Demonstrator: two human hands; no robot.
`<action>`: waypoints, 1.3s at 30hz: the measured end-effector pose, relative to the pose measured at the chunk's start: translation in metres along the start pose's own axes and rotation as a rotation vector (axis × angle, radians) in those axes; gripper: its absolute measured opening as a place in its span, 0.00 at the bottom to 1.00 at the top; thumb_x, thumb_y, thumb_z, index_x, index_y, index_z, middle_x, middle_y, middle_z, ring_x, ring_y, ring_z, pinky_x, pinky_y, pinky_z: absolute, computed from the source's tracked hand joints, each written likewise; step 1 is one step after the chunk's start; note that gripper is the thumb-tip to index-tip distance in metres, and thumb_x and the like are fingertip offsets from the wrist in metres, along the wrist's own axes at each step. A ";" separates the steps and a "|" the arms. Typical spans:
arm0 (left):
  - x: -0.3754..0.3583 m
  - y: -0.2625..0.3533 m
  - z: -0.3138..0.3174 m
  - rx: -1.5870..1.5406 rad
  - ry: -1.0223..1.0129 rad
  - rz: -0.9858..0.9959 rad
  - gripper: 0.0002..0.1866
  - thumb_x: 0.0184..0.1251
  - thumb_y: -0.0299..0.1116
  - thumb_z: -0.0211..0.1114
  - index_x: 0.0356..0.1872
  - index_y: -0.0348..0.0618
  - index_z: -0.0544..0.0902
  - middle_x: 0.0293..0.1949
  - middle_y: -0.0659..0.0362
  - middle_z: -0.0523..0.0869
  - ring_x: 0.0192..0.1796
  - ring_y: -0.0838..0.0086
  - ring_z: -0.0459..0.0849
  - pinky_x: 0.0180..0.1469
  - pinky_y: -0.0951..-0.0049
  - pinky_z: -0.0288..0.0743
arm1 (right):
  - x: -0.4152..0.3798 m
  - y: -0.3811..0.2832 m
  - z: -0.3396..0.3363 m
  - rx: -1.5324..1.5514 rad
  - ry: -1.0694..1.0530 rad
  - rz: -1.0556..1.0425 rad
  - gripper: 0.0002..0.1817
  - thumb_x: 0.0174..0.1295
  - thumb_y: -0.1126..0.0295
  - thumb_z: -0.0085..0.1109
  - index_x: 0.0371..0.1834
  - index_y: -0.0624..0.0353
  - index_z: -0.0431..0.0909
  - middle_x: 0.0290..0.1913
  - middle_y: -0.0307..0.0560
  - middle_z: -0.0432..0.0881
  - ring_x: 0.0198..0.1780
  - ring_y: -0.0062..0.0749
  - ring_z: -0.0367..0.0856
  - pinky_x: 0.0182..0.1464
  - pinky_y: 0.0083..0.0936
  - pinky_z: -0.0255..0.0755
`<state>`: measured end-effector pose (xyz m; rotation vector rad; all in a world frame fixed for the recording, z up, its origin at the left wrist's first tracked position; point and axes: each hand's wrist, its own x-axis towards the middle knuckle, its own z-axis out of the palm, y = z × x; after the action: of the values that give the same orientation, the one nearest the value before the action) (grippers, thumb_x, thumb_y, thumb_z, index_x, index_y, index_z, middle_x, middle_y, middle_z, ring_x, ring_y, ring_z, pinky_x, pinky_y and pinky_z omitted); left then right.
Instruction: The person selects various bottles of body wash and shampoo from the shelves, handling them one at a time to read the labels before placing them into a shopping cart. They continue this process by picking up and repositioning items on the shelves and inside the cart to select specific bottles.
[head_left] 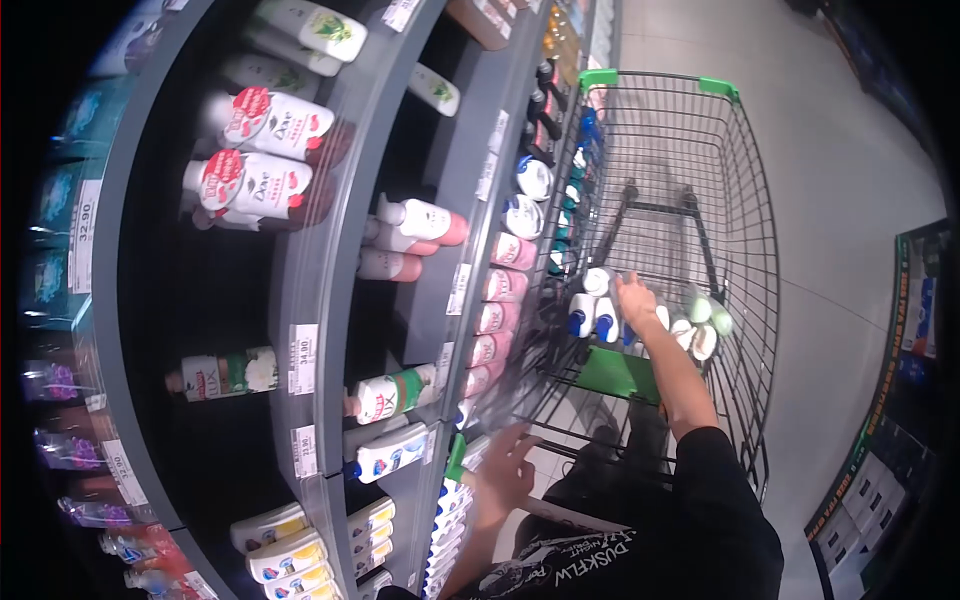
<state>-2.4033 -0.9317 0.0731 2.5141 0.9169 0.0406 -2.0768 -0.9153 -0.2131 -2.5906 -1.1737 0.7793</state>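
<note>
Bottles lie inside the cart; we lay our right hand over them, grip unclear. Left of the cart, our left hand reaches fingers spread toward the shelf.

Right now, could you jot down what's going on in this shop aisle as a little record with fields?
Place: shop aisle beside grey shelves of toiletry bottles.
Right hand: reaching into the wire trolley, among the white bottles lying in it; grip unclear.
Left hand: blurred, fingers spread, near the shelf edge, holding nothing visible.
On the shelves: Dove bottles, Lux bottles, pink bottles.
Trolley: green handle, several bottles inside.
</note>
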 end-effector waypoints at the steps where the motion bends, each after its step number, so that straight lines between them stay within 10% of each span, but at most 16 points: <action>1: -0.004 -0.004 0.002 -0.017 -0.003 -0.029 0.24 0.50 0.19 0.61 0.50 0.53 0.85 0.60 0.55 0.82 0.58 0.60 0.83 0.54 0.63 0.83 | 0.006 -0.004 0.005 -0.022 -0.030 -0.002 0.21 0.69 0.69 0.49 0.65 0.54 0.71 0.62 0.60 0.72 0.60 0.58 0.80 0.52 0.44 0.83; 12: -0.003 -0.024 -0.007 -0.045 0.042 0.006 0.19 0.52 0.21 0.62 0.47 0.48 0.84 0.57 0.57 0.84 0.61 0.60 0.82 0.56 0.63 0.81 | 0.001 -0.001 -0.004 0.050 0.133 0.013 0.15 0.64 0.72 0.55 0.54 0.55 0.74 0.53 0.60 0.79 0.49 0.60 0.86 0.48 0.47 0.83; 17: -0.004 -0.044 -0.010 -0.102 0.109 0.148 0.21 0.53 0.24 0.63 0.51 0.47 0.82 0.59 0.57 0.82 0.62 0.61 0.80 0.55 0.61 0.80 | -0.053 -0.013 -0.074 0.137 0.254 -0.021 0.30 0.46 0.68 0.77 0.54 0.60 0.74 0.54 0.61 0.79 0.55 0.62 0.81 0.56 0.50 0.77; 28: 0.053 -0.054 -0.046 -0.487 0.343 0.263 0.34 0.51 0.25 0.71 0.65 0.41 0.72 0.62 0.46 0.76 0.65 0.50 0.74 0.69 0.55 0.66 | -0.217 -0.143 -0.259 0.245 0.310 -0.520 0.22 0.51 0.74 0.71 0.49 0.62 0.75 0.42 0.57 0.77 0.45 0.58 0.82 0.46 0.45 0.79; 35: 0.140 -0.051 -0.069 -0.561 0.010 0.208 0.39 0.42 0.26 0.80 0.62 0.45 0.74 0.53 0.52 0.85 0.56 0.57 0.85 0.58 0.61 0.78 | -0.220 -0.196 -0.269 0.469 0.254 -0.783 0.18 0.53 0.75 0.66 0.49 0.62 0.76 0.43 0.55 0.75 0.43 0.56 0.80 0.45 0.45 0.77; 39: 0.152 -0.068 -0.056 -0.729 0.255 0.113 0.31 0.45 0.24 0.78 0.55 0.41 0.77 0.45 0.56 0.87 0.48 0.68 0.88 0.51 0.67 0.81 | -0.211 -0.201 -0.212 0.940 0.403 -0.515 0.21 0.63 0.70 0.67 0.60 0.62 0.77 0.36 0.45 0.82 0.35 0.25 0.82 0.40 0.23 0.79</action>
<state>-2.3367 -0.7695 0.0750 1.8896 0.6822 0.6258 -2.2079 -0.9298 0.1225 -1.4911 -0.9486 0.4782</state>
